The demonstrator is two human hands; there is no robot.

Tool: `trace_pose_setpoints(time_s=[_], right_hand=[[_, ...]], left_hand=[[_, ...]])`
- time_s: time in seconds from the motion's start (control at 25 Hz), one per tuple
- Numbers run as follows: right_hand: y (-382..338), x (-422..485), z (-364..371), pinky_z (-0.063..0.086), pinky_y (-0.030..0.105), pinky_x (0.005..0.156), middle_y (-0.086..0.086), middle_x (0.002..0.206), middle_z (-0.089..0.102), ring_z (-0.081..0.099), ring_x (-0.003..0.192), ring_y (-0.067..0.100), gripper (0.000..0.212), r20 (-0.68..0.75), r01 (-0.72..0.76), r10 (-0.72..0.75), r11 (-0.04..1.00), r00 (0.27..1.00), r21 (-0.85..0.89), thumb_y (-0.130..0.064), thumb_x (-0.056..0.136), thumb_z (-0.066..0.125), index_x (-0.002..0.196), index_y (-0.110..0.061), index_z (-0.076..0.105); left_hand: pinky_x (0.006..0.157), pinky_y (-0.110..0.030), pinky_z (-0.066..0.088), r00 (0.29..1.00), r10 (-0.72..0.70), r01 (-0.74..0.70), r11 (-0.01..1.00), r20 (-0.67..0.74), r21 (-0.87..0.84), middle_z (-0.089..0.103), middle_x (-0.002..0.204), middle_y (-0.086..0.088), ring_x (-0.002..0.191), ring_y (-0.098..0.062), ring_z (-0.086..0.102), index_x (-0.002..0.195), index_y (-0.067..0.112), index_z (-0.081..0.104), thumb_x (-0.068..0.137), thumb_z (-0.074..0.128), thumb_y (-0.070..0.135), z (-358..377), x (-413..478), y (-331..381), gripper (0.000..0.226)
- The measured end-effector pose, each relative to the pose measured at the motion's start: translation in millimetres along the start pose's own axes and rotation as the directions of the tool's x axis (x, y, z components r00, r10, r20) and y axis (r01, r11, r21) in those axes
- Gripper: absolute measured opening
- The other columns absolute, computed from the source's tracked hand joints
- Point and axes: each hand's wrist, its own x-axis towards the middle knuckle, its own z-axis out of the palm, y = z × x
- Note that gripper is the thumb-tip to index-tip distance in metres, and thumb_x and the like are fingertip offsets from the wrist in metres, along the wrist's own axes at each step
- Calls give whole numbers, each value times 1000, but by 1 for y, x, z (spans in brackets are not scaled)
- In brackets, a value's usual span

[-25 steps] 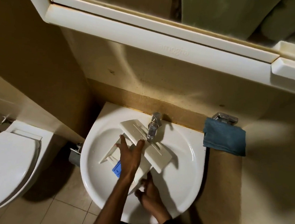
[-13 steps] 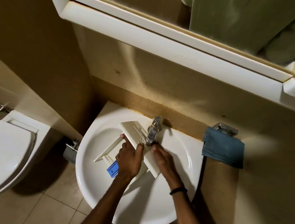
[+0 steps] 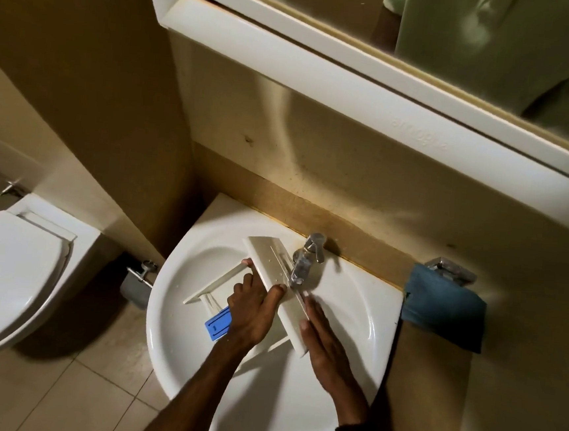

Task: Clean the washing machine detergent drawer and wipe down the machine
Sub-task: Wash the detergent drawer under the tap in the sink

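Beige bathroom walls stand around a white sink (image 3: pixel 366 329), with a white toilet (image 3: pixel 6 277) to its left. Inside the sink sits the white detergent drawer (image 3: pixel 267 256), tipped up, its long front panel just under the silver tap (image 3: pixel 308 260). The 2 hands are close together on it. The left hand (image 3: pixel 250 312) grips the panel, thumb on the front and fingers behind. The right hand (image 3: pixel 326 349) lies flat, straight fingers against the panel's face (a black band is on that wrist). A blue flap (image 3: pixel 217 323) pokes out by the left hand. A blue cloth (image 3: pixel 443 311) hangs right of the sink.
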Motion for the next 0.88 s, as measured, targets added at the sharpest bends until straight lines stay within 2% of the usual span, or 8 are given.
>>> trace_pose_setpoints(time_s=[0.16,0.24,0.36,0.44,0.52,0.6,0.72,0.88], right_hand=[[-39,80,-3,28,23,113,-22,155,37,35,143,1,54,112,-50,57,997,992,-62,-65,94,46,146,-51,39],[-33,70,0,32,28,115,-22,153,41,40,139,0,53,98,-59,62,998,993,-31,-63,95,45,146,-51,39],[2,11,3,25,35,123,-27,156,35,29,144,-7,51,41,-36,34,997,999,68,-53,101,43,150,-44,38],[3,26,5,23,36,124,-25,159,29,26,147,-2,48,27,-16,16,1000,999,13,-49,103,43,151,-43,35],[-16,61,5,26,38,123,-18,158,35,33,146,5,47,55,-94,93,995,994,14,-49,102,45,149,-45,38],[-26,58,11,23,32,123,-10,160,35,33,146,6,48,22,-120,120,993,993,8,-43,105,42,152,-39,36],[-42,-20,34,11,10,117,-21,163,14,9,148,-9,51,-76,-34,24,990,997,-134,-41,108,28,157,-33,19],[-60,-9,37,12,17,122,-20,163,13,9,150,-7,57,-5,118,-122,968,992,-224,-47,105,22,158,-26,22]], left_hand=[[88,-40,29,999,8,-10,999,42,44,44,109,2,101,-22,39,148,19,45,76,18,75,1,3,-3,94],[88,-39,28,999,-10,8,999,38,40,42,106,3,100,-21,38,147,17,46,76,17,75,1,1,-4,96],[89,-38,27,999,-16,14,999,39,49,41,104,4,99,-19,37,150,14,41,78,15,72,3,0,-1,95],[89,-40,27,1000,-7,6,999,30,53,41,106,3,99,-20,37,154,15,34,79,14,72,1,5,0,97],[90,-41,28,998,-34,30,998,55,63,42,107,2,101,-22,38,155,15,33,79,13,74,2,4,-2,99],[92,-42,28,998,-35,34,999,47,26,45,106,1,102,-23,40,154,16,36,81,11,78,4,-1,-5,99],[90,-41,28,1000,-22,22,1000,-5,-22,48,103,0,101,-26,44,151,14,40,82,4,82,2,-1,-6,103],[87,-40,30,999,4,-5,999,-37,-43,50,94,3,94,-23,47,150,14,41,86,2,79,5,-6,-15,99]])
